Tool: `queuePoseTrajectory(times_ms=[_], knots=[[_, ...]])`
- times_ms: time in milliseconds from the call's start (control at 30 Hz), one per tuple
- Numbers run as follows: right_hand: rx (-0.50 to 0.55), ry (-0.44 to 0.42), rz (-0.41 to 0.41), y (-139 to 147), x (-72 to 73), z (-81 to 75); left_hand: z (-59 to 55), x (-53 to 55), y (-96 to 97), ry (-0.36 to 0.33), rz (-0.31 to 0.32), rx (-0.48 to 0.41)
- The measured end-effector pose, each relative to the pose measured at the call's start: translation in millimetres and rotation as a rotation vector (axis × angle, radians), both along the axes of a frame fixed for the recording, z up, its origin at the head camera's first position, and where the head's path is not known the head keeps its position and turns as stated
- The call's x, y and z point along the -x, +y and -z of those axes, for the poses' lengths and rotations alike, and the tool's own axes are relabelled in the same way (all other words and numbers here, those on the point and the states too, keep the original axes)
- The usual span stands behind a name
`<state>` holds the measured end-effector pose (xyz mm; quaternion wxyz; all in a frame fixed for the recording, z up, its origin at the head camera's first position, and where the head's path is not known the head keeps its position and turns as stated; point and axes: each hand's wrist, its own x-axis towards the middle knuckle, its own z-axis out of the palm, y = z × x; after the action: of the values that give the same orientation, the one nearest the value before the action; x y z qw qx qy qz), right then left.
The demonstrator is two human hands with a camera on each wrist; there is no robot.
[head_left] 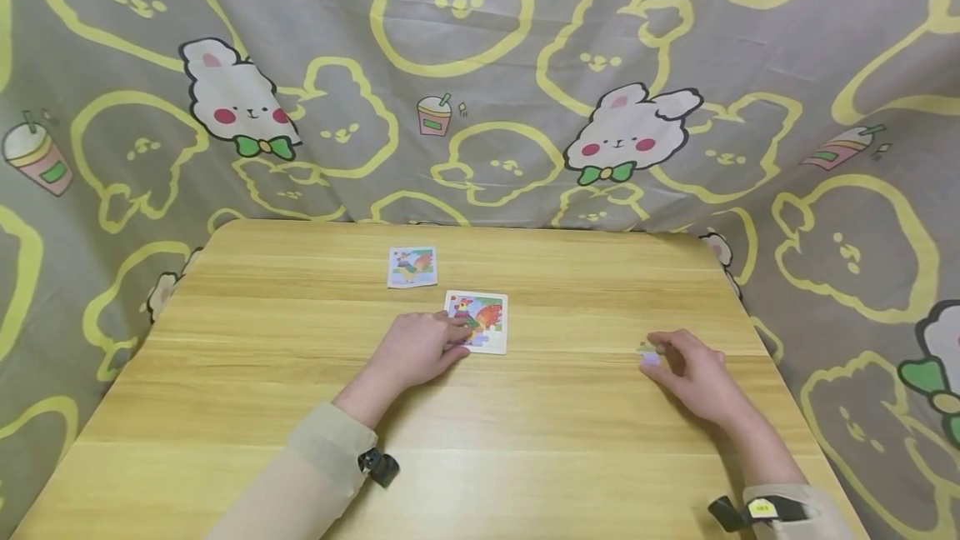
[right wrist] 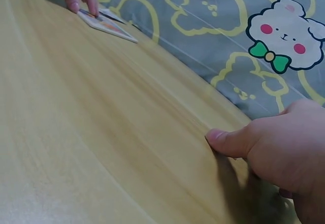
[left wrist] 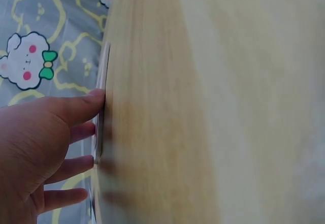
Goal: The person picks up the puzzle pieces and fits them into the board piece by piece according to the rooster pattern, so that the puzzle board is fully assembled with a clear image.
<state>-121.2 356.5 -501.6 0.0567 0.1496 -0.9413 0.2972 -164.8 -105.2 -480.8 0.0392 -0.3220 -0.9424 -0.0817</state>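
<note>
A jigsaw puzzle board (head_left: 491,346) with a white border and a rooster picture lies on the wooden table. My left hand (head_left: 423,344) rests on its left side, fingers fairly straight and covering part of the picture. In the left wrist view, the thumb of the left hand (left wrist: 45,142) touches the board's edge (left wrist: 100,132), seen side-on. Well to the right, my right hand (head_left: 693,373) pinches a green and lilac puzzle piece (head_left: 649,355) between thumb and fingers, low over the table. Whether it is one piece or more, I cannot tell. The right hand (right wrist: 284,148) hides it in the right wrist view.
A small card (head_left: 412,267) with a similar rooster picture lies behind the board, to its left. The wooden table (head_left: 555,432) ends at a grey curtain (head_left: 510,90) with yellow outlines and rabbit faces, which hangs around the back and sides.
</note>
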Motion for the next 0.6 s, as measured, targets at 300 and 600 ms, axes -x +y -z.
queuePoseTrajectory(times_ms=[300, 600], knots=[[0.012, -0.029, -0.026, -0.2, 2.1, -0.8, -0.7, -1.3, 1.8, -0.036, -0.041, -0.002], [-0.002, -0.063, -0.025, 1.1, 6.8, 0.2, 1.4, -1.0, 2.4, -0.029, -0.051, 0.015]])
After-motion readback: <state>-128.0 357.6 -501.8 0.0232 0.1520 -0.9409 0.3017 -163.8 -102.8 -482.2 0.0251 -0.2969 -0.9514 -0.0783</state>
